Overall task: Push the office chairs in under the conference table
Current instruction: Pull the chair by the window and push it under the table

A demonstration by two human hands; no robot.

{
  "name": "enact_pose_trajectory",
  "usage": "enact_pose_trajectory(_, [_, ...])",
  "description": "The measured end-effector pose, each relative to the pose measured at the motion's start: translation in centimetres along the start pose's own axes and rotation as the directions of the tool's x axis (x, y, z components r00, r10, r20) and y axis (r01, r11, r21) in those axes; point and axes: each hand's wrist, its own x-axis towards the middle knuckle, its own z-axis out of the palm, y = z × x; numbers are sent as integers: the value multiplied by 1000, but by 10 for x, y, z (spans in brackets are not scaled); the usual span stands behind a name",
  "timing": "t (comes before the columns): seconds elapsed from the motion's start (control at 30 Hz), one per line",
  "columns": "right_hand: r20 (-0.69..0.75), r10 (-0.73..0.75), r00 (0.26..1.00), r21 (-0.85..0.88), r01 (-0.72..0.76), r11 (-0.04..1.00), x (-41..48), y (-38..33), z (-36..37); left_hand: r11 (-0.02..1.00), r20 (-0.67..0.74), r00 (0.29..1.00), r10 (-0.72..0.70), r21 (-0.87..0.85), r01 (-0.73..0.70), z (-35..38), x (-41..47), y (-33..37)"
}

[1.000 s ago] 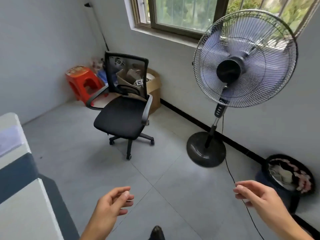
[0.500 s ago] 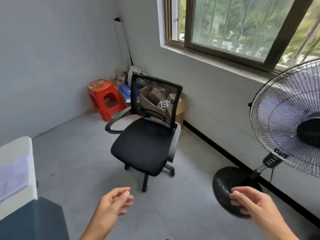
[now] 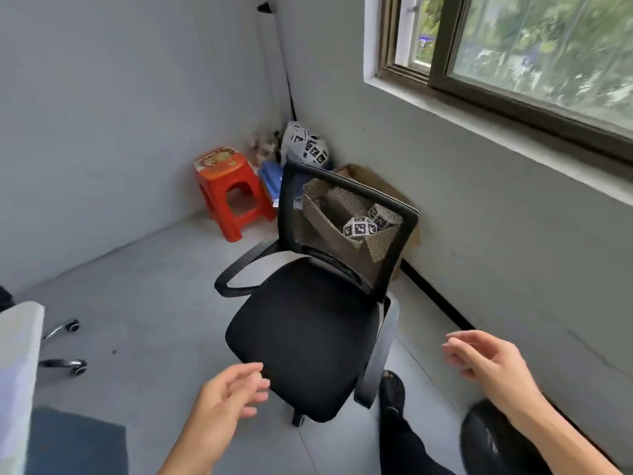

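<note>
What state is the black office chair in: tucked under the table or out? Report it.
Out. The black office chair stands on open floor by the window wall, apart from the table at left; neither hand touches it.

No legible wording, brand or number anywhere in the room. Black-and-white square marker patterns — machine codes, not text — show through the mesh back of the office chair, and more cover a white bag in the corner. The orange stool carries a printed top — too blurred to read.
</note>
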Motion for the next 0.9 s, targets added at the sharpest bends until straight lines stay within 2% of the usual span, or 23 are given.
enact_pose_trajectory(0.1, [51, -32, 998, -32, 34, 999, 84, -38, 4, 999, -49, 998, -35, -20, 34, 21, 53, 42])
enact_pose_trajectory(0.2, [72, -88, 993, -86, 94, 992, 158, -72, 5, 999, -33, 998, -46, -19, 45, 50, 101, 90])
enact_pose_trajectory(0.4, [-4, -285, 959, -417, 257, 871, 273, -124, 12, 997, 43, 999, -21, 72, 18, 96, 198, 173])
enact_pose_trajectory(0.47, [70, -246, 967, -503, 247, 828, 307, -129, 19, 990, 81, 997, -11, 138, 0, 107, 232, 192])
enact_pose_trajectory(0.53, [197, -133, 971, -549, 222, 806, 335, -128, 32, 972, 88, 996, 21, 231, -41, 118, 267, 208])
enact_pose_trajectory(0.6, [277, -67, 959, -646, 237, 725, 351, -119, 47, 936, 79, 992, 95, 332, -116, 131, 300, 223])
enact_pose_trajectory(0.67, [285, -134, 949, -762, 310, 569, 360, -111, 57, 846, 63, 971, 233, 479, -234, 145, 333, 237])
enact_pose_trajectory(0.7, [293, -171, 941, -779, 339, 528, 364, -109, 60, 768, 68, 946, 318, 567, -299, 152, 351, 242])
enact_pose_trajectory(0.77, [334, -187, 924, -761, 381, 524, 373, -108, 60, 572, 132, 898, 419, 730, -374, 163, 384, 248])
enact_pose_trajectory(0.83, [379, -178, 908, -730, 412, 546, 378, -106, 59, 395, 229, 897, 378, 836, -380, 168, 411, 242])
enact_pose_trajectory(0.9, [390, -203, 898, -702, 433, 565, 377, -102, 60, 311, 280, 903, 327, 870, -382, 165, 424, 226])
